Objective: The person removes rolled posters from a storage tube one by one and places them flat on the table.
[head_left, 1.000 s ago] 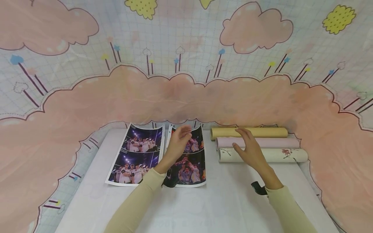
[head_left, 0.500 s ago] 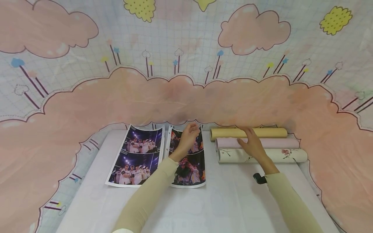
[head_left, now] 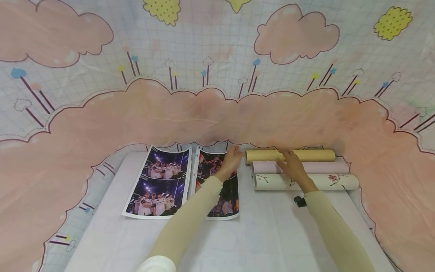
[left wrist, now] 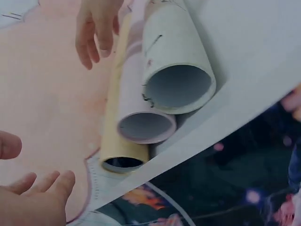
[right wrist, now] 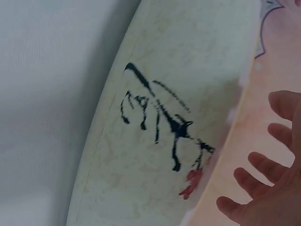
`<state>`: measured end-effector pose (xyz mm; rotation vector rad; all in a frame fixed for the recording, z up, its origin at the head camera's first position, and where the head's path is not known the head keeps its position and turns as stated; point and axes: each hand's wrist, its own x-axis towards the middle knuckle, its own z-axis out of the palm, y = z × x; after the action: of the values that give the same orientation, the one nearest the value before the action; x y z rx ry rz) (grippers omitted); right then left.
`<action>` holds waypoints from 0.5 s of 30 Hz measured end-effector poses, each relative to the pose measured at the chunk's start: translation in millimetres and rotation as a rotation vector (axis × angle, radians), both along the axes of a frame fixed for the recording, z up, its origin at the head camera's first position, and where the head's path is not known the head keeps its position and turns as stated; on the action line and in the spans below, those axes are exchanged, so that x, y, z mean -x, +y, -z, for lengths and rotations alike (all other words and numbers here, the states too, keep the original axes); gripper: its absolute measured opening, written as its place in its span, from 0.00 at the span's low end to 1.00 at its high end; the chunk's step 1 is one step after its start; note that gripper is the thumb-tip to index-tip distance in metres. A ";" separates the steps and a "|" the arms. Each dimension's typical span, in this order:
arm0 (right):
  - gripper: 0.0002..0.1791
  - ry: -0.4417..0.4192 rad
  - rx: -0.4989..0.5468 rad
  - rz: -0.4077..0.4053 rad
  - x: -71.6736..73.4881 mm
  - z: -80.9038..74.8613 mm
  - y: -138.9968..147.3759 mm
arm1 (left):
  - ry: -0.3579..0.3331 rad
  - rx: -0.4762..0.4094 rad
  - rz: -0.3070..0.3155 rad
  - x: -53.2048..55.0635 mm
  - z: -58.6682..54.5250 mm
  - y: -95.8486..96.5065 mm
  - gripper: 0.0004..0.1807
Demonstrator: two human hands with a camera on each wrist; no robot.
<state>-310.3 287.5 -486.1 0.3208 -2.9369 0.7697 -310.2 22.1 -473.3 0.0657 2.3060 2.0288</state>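
Reach approx. done, yellow roll (head_left: 316, 155) ungripped — my L hand (head_left: 232, 161) just left of it, R hand (head_left: 293, 166) by its mid-length, contact unclear; fingers apart on both.

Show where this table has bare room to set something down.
Widest patch: the white table between the two sleeves, in front of the flowered roll. A narrower gap lies between the right photo sheet and the three rolls, the left hand near its back. Crowded: the back right, where those rolls lie side by side, the right hand close by.
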 end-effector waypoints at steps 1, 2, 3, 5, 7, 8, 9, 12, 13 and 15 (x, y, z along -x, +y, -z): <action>0.29 0.000 -0.011 -0.004 1.5 0.3 0.0 | 0.024 0.003 -0.001 11.4 13.9 4.4 0.28; 0.28 0.002 -0.025 -0.011 3.1 0.7 -0.3 | 0.034 -0.004 0.000 24.2 29.9 8.9 0.28; 0.28 0.005 -0.037 -0.016 5.1 1.7 -0.2 | 0.018 -0.012 0.012 36.1 42.7 12.4 0.29; 0.28 0.002 -0.048 -0.027 8.2 1.7 -0.8 | 0.045 -0.029 0.015 59.6 71.4 19.8 0.29; 0.28 -0.007 -0.054 -0.032 11.8 2.8 -1.8 | 0.015 -0.039 0.011 65.0 73.8 26.0 0.30; 0.28 -0.007 -0.060 -0.032 13.7 3.7 -2.3 | -0.023 -0.050 0.015 61.7 66.2 27.9 0.27; 0.29 -0.014 -0.061 -0.030 15.6 4.9 -2.6 | -0.061 -0.046 0.012 54.2 54.7 29.2 0.28; 0.29 -0.038 -0.112 -0.030 20.0 10.3 -3.9 | -0.134 0.006 -0.021 25.7 20.3 34.7 0.28; 0.29 -0.050 -0.125 -0.028 20.8 12.0 -4.1 | -0.151 0.010 -0.024 23.4 18.3 35.5 0.28; 0.30 -0.075 -0.138 -0.026 21.7 14.5 -4.9 | -0.175 0.045 -0.032 12.8 9.6 38.8 0.31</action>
<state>-332.0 282.6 -500.5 0.3479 -3.0698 0.5951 -323.0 61.0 -482.9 -0.1453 2.2574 1.9110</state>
